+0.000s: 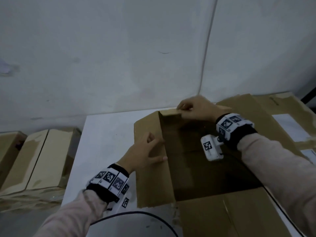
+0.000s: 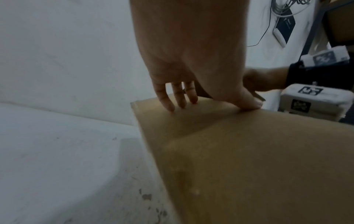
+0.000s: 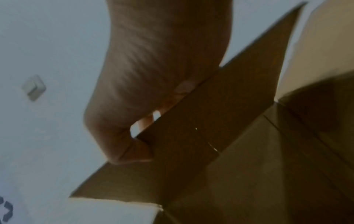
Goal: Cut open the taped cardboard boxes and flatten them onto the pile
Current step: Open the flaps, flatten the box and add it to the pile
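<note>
While the opened cardboard box (image 1: 196, 156) stands on the white counter (image 1: 106, 134), its plain brown flaps spread and dark inside showing, the left hand (image 1: 145, 151) presses the left flap with straight fingers. The right hand (image 1: 196, 108) pinches the far flap's edge. Flattened cardboard (image 1: 273, 120) lies beside it, right.

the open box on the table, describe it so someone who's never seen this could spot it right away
On the white table by the wall stands the open box, dark inside. Unlike the taped boxes lower left and the flattened cardboard behind, both hands hold its flaps: left hand, right hand.
</note>
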`<state>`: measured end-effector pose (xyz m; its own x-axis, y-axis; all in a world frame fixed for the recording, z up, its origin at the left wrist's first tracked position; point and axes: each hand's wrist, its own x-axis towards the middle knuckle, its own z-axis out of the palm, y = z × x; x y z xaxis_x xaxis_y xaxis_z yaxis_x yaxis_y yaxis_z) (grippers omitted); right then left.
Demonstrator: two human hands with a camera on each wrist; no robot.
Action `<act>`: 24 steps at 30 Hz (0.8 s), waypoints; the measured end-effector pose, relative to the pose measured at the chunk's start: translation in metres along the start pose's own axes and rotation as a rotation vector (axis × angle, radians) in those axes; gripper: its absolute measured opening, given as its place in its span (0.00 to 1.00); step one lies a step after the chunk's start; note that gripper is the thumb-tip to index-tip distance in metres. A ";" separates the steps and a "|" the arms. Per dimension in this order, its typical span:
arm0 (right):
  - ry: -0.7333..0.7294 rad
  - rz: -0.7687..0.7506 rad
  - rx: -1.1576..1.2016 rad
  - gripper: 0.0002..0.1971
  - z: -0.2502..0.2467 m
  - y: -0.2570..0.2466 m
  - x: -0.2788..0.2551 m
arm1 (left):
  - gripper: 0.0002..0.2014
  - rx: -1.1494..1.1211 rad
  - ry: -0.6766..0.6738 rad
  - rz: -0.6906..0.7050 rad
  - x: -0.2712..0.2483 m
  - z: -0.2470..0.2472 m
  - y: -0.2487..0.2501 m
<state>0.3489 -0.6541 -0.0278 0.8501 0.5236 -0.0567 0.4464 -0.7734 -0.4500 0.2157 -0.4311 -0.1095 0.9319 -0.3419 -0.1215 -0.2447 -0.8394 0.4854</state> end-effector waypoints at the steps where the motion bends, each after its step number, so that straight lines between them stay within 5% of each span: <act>1: 0.166 -0.007 -0.002 0.13 -0.010 0.002 0.004 | 0.32 -0.018 0.016 0.024 0.000 0.003 -0.003; 3: 0.419 0.006 -0.144 0.15 -0.017 0.006 0.020 | 0.38 -0.090 0.037 0.064 -0.001 0.011 -0.008; 6: 0.506 0.072 -0.363 0.26 -0.003 0.011 0.044 | 0.42 -0.175 0.035 0.037 -0.003 0.021 -0.013; 12: -0.055 0.350 -0.387 0.25 0.062 0.032 0.051 | 0.32 -0.201 0.007 -0.008 -0.004 0.016 -0.007; 20: -0.163 0.311 -0.284 0.26 0.034 0.049 0.034 | 0.29 -0.195 0.015 -0.014 -0.008 0.013 0.000; 24: -0.199 0.408 -0.295 0.31 0.006 0.072 -0.005 | 0.26 -0.128 0.019 -0.015 -0.012 0.011 0.009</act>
<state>0.3751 -0.7099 -0.0657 0.9142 0.1956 -0.3550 0.1755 -0.9805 -0.0882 0.1995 -0.4391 -0.1129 0.9405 -0.3202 -0.1136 -0.1953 -0.7831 0.5904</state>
